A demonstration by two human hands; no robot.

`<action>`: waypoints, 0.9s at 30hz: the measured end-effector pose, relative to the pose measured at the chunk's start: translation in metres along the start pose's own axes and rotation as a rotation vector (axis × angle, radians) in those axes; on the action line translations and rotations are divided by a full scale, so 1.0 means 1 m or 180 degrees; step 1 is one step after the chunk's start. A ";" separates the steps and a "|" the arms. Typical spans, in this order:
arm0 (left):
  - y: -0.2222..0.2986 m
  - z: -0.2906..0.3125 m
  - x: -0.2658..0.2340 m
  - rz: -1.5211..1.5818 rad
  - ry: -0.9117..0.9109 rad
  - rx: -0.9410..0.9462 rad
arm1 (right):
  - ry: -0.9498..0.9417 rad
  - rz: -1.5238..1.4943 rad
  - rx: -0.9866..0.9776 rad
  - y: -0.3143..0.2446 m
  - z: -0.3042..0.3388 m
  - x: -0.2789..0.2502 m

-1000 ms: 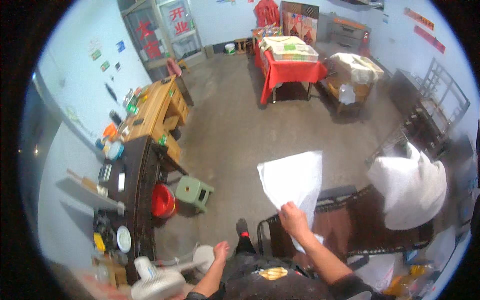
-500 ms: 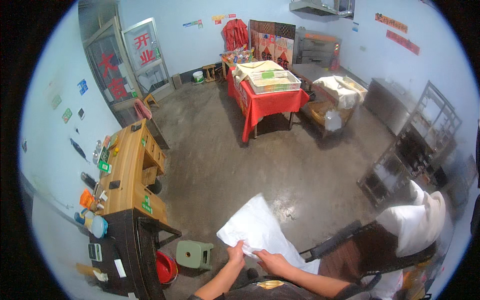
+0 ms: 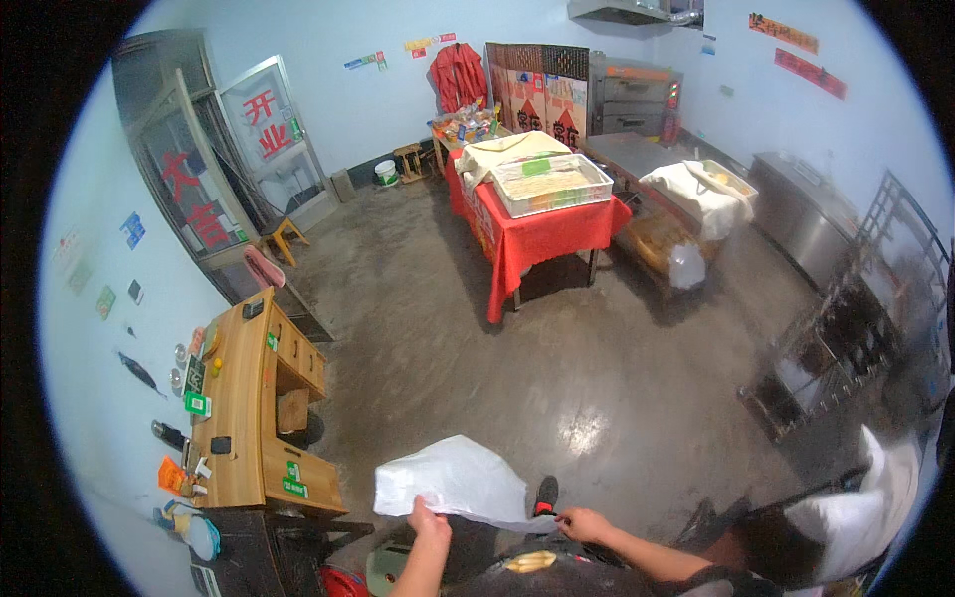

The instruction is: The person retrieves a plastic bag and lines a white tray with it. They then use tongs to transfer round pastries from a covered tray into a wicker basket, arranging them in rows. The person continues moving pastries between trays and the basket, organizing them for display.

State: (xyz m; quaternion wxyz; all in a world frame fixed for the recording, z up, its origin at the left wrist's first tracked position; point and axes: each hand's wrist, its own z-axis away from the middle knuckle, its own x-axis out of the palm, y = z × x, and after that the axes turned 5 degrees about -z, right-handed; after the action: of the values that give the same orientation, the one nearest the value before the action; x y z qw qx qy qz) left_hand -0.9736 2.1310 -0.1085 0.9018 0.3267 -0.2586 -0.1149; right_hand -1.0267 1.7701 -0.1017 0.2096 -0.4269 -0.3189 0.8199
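A white sack (image 3: 453,480), limp and flat-looking, is stretched in front of me at the lower middle. My left hand (image 3: 428,519) is closed on its near edge at the left. At its right end, my right hand (image 3: 585,525) pinches a corner, so the near edge is drawn out between the two hands. Whether anything is inside the sack cannot be seen. Just beyond my right hand, a dark shoe (image 3: 546,494) shows on the floor.
To the left stands a wooden desk (image 3: 244,418), with a green stool (image 3: 386,569) near my left forearm. White cloth (image 3: 860,512) lies at the right. Ahead, a red-covered table (image 3: 537,244) carries a white crate (image 3: 553,185); a metal rack (image 3: 826,348) stands right.
My hands have moved apart, the left one leftward and the right one rightward. The sack has swung left and lower, from hanging diagonally to spreading sideways. My view has shifted forward.
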 end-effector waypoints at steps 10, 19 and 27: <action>0.058 -0.142 0.177 -0.1136 0.1777 0.1527 | 0.0417 0.0110 -0.0001 0.006 -0.233 -0.280; 0.061 -0.329 0.433 -0.2776 0.1513 0.2496 | 0.0788 -0.0098 0.0199 0.045 -0.402 -0.424; -0.009 -0.393 0.755 -0.3561 -0.0478 0.3062 | 0.1086 -0.0252 0.0554 0.055 -0.540 -0.583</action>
State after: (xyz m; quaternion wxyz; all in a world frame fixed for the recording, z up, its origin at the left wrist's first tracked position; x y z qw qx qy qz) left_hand -0.1269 2.0483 -0.0759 0.4456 0.7599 -0.1362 -0.4532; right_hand -0.2613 1.5576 -0.0430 0.3289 -0.5270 -0.2232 0.7512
